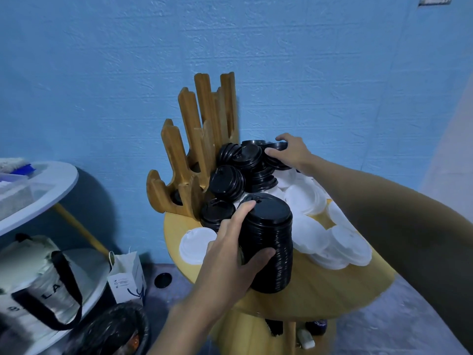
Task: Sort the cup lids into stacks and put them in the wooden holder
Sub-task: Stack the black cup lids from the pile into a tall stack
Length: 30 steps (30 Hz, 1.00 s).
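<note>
left hand (231, 252) grips a tall black lid stack (270, 242), right hand (293, 152) clasps loose black lids (277, 163).

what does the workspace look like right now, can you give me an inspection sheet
surface: round wooden table, crowded with lids
job's things: wooden holder at back left; tall black stack; black lid pile; white lids loose at right
clutter: stray black lid on floor, paper bag, tote bag
hands: left hand grips the tall black stack; right hand grips lids in the black lid pile
cables: nothing seen
surroundings: blue wall, white table at left
</note>
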{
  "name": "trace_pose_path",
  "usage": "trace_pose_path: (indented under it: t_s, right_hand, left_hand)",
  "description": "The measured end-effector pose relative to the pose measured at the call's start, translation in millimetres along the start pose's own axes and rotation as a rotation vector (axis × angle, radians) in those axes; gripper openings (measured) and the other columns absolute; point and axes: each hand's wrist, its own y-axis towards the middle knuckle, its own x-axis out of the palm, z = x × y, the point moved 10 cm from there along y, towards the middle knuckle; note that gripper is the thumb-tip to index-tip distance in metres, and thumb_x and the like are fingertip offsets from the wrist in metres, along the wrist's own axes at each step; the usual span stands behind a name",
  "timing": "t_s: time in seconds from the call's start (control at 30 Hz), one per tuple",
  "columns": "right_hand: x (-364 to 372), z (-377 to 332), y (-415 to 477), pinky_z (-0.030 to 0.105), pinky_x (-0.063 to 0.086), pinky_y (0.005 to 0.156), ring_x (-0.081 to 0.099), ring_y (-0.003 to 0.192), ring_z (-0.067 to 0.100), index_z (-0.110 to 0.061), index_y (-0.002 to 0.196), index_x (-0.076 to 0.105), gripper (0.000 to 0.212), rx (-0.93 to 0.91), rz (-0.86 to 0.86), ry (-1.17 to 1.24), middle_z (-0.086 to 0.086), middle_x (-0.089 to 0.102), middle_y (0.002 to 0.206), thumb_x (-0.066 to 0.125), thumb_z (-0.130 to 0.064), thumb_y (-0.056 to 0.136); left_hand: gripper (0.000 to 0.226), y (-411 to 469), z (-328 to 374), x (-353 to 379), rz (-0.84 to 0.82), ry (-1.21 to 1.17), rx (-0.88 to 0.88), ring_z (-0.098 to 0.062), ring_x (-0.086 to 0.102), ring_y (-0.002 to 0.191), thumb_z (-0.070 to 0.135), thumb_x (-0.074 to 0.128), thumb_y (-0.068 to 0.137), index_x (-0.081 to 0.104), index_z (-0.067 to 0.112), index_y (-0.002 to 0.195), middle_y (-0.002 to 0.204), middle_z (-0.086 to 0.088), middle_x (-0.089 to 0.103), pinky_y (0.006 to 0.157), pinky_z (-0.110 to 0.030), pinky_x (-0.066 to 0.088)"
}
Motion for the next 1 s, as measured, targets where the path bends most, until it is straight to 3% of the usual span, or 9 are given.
trace_pose_path:
  t_s: [0.1,0.23,0.37,0.53,0.7,0.83,1.0]
  right_hand:
    - [-3,5,0,0.048,0.046,0.095,0.057,0.093,0.023,-0.029,0.087,0.048,0.038,-0.013,0.067,0.01,0.003,0.051,0.109,0.076,-0.05,0.072]
    - [-8,12,-13,0.038,0.038,0.084,0.046,0.082,0.019,-0.02,0.088,0.043,0.042,-0.012,0.093,0.011,-0.007,0.047,0.083,0.077,-0.042,0.077]
    - [-15,17,-32,0.031,0.037,0.071,0.045,0.078,0.016,-0.017,0.093,0.046,0.044,-0.054,0.069,0.116,-0.003,0.049,0.088,0.08,-0.038,0.075]
    - [-34,10,-65,0.029,0.045,0.081,0.051,0.085,0.013,-0.017,0.1,0.055,0.036,-0.09,0.051,0.289,-0.004,0.054,0.097,0.079,-0.034,0.079]
    - [-47,-9,-100,0.017,0.043,0.076,0.052,0.087,0.011,-0.014,0.104,0.058,0.03,-0.16,-0.015,0.299,0.0,0.057,0.1,0.074,-0.031,0.085]
    - [-42,-10,-125,0.03,0.047,0.084,0.057,0.089,0.013,-0.017,0.103,0.059,0.034,-0.185,-0.09,0.221,0.004,0.062,0.103,0.074,-0.039,0.083]
    - [-35,-7,-150,0.034,0.047,0.091,0.059,0.1,0.018,-0.02,0.105,0.06,0.038,-0.156,-0.138,0.22,0.003,0.061,0.113,0.072,-0.048,0.082]
  left_hand:
    - [0.079,0,0,-1,0.007,0.011,0.006,-0.018,0.042,0.134,0.044,0.072,0.088,0.016,0.072,0.137,0.143,0.026,0.04,0.11,-0.051,0.039]
    - [0.079,-2,2,-1,0.013,-0.004,0.008,-0.018,0.042,0.134,0.042,0.072,0.088,0.017,0.072,0.137,0.143,0.026,0.04,0.11,-0.051,0.039]
    - [0.077,-2,4,-2,0.012,-0.021,0.014,-0.018,0.044,0.133,0.045,0.072,0.088,0.019,0.069,0.14,0.143,0.022,0.043,0.109,-0.05,0.041]
    - [0.077,-2,7,-2,0.013,-0.037,0.032,-0.011,0.048,0.13,0.042,0.072,0.088,0.021,0.065,0.141,0.142,0.018,0.045,0.108,-0.046,0.044]
    - [0.078,-4,8,-2,0.012,-0.059,0.039,-0.008,0.046,0.132,0.041,0.072,0.089,0.021,0.063,0.143,0.143,0.016,0.045,0.11,-0.046,0.043]
    - [0.077,-4,10,-3,0.009,-0.06,0.049,-0.006,0.046,0.132,0.042,0.071,0.089,0.02,0.063,0.144,0.145,0.014,0.044,0.111,-0.045,0.042]
    - [0.078,-4,12,-3,0.006,-0.074,0.052,-0.007,0.045,0.134,0.048,0.069,0.086,0.02,0.063,0.144,0.147,0.014,0.043,0.111,-0.046,0.041]
